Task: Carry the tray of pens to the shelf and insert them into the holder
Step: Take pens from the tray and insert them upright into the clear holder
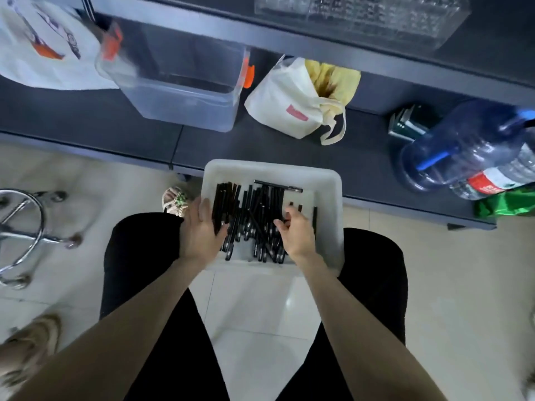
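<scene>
1. At the far left, a chrome stool base (20,235) stands on the tiled floor.
2. The left hand (202,230) lies inside the tray's left wall. Its fingers are straight and point far, and its thumb rests on the leftmost pens.
3. The white tray (269,169) sits on the seated person's lap, its far edge against the dark shelf (362,157). A loose pile of black pens (252,215) fills the tray between the two hands.
4. The right hand (295,230) is over the right side of the pile, its fingers curled down and gripping a few pens.
5. Far right on the upper level stands the clear holder (376,18), well apart from both hands.
6. A blue water bottle (469,151) lies on the shelf at the right.
</scene>
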A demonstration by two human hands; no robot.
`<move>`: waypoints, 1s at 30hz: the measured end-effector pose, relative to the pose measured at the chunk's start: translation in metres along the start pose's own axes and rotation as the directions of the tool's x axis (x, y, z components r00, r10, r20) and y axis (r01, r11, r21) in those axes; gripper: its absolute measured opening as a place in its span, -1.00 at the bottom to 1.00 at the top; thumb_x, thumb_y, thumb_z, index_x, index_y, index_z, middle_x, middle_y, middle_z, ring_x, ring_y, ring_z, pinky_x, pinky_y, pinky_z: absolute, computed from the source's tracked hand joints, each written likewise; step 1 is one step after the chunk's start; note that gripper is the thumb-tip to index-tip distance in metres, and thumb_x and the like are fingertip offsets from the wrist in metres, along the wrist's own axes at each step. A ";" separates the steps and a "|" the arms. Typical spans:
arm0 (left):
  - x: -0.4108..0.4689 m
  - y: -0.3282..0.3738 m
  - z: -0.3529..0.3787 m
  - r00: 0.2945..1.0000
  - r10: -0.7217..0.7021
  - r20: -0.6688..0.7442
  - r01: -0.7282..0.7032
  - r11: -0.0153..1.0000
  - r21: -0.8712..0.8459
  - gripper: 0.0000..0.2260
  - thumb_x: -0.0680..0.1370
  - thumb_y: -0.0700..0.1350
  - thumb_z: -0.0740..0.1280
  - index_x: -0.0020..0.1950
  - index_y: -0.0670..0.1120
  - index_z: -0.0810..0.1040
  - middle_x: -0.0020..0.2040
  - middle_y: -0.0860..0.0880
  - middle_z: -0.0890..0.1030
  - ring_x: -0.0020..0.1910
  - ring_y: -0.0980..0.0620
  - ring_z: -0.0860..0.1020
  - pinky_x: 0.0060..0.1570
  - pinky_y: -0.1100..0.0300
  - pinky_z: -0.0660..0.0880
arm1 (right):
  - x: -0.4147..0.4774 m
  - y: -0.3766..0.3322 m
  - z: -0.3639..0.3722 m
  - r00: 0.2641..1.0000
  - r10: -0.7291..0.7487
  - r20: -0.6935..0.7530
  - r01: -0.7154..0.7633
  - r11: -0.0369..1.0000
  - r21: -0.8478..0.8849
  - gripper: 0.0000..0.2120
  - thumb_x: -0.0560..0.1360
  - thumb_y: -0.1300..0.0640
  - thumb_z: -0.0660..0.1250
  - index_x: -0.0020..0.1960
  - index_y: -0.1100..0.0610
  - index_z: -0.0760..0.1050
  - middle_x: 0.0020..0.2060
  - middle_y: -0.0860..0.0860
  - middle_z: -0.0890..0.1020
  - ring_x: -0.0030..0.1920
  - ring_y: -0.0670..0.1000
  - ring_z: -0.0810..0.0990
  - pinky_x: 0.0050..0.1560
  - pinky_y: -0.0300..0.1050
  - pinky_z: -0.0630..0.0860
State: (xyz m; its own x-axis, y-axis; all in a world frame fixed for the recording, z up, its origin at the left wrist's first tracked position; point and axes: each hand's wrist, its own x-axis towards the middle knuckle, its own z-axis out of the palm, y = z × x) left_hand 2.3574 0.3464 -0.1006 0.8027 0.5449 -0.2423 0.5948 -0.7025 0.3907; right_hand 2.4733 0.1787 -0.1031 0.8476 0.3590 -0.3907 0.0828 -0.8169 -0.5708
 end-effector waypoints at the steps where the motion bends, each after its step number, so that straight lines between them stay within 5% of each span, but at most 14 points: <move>1: -0.003 -0.002 0.006 0.999 -0.034 0.000 0.034 0.999 -0.022 -0.34 0.45 -0.07 0.44 0.41 -0.32 0.25 0.40 -0.34 0.27 0.38 -0.33 0.25 0.22 -0.16 0.36 | -0.001 0.006 0.009 0.999 0.033 0.042 -0.033 0.999 -0.008 -0.61 0.53 0.08 0.32 0.31 0.20 0.40 0.08 0.18 0.60 0.08 0.17 0.58 0.09 0.04 0.50; 4: -0.005 -0.002 0.022 0.997 -0.074 -0.001 0.073 0.995 -0.073 -0.27 0.49 -0.04 0.39 0.49 -0.30 0.09 0.49 -0.29 0.11 0.48 -0.25 0.09 0.37 -0.06 0.23 | 0.000 0.019 0.029 0.988 0.109 0.113 -0.108 0.994 -0.010 -0.48 0.54 0.05 0.31 0.41 0.22 0.29 0.27 0.20 0.47 0.25 0.20 0.47 0.23 -0.03 0.39; 9: -0.003 -0.006 0.037 0.996 -0.060 -0.059 0.053 0.993 -0.106 -0.27 0.49 -0.04 0.40 0.47 -0.35 0.11 0.48 -0.31 0.14 0.47 -0.28 0.12 0.42 -0.05 0.16 | 0.009 0.027 0.043 0.976 0.200 0.082 -0.204 0.978 0.037 -0.40 0.56 0.04 0.26 0.49 0.23 0.11 0.40 0.20 0.28 0.37 0.20 0.30 0.36 -0.02 0.24; 16: -0.002 -0.003 0.041 0.994 -0.050 -0.098 0.040 0.994 -0.098 -0.29 0.50 -0.02 0.38 0.45 -0.37 0.15 0.45 -0.35 0.18 0.45 -0.32 0.16 0.39 -0.06 0.18 | 0.023 0.028 0.058 0.967 0.256 -0.003 -0.256 0.967 -0.001 -0.64 0.58 0.05 0.21 0.33 0.17 0.34 0.27 0.15 0.41 0.23 0.20 0.44 0.14 0.00 0.40; 22: -0.001 -0.005 0.041 0.995 -0.049 -0.090 0.042 0.996 -0.077 -0.28 0.49 -0.01 0.39 0.45 -0.38 0.15 0.45 -0.36 0.19 0.45 -0.33 0.15 0.38 -0.11 0.21 | 0.019 0.017 0.063 0.988 0.154 -0.010 -0.154 0.988 -0.016 -0.79 0.58 0.16 0.19 0.13 0.18 0.53 0.06 0.17 0.58 0.07 0.21 0.54 -0.07 -0.06 0.42; 26: -0.001 0.001 0.032 0.996 -0.067 -0.058 0.062 0.994 -0.085 -0.31 0.51 0.01 0.36 0.47 -0.32 0.15 0.48 -0.32 0.14 0.48 -0.28 0.10 0.41 -0.11 0.13 | 0.014 0.017 0.040 0.991 0.104 -0.085 -0.095 0.990 0.106 -0.79 0.58 0.19 0.23 0.12 0.23 0.57 0.04 0.21 0.49 -0.01 0.21 0.54 0.01 -0.11 0.42; 30: 0.009 0.023 0.006 0.997 0.055 -0.052 -0.064 0.979 -0.195 -0.40 0.55 -0.02 0.30 0.51 -0.17 0.14 0.51 -0.17 0.09 0.49 -0.16 0.09 0.42 -0.06 0.15 | 0.010 0.006 -0.013 0.998 0.032 -0.050 -0.017 0.957 0.289 -0.77 0.48 0.23 0.39 0.12 0.26 0.59 -0.09 0.04 0.54 -0.11 -0.04 0.52 -0.07 -0.39 0.39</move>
State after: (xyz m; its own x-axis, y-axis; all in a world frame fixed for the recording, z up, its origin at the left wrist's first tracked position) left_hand 2.3790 0.3324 -0.0991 0.8307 0.5290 -0.1737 0.5226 -0.6330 0.5712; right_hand 2.4896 0.1715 -0.1010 0.8748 0.3094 -0.3727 -0.0862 -0.6577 -0.7484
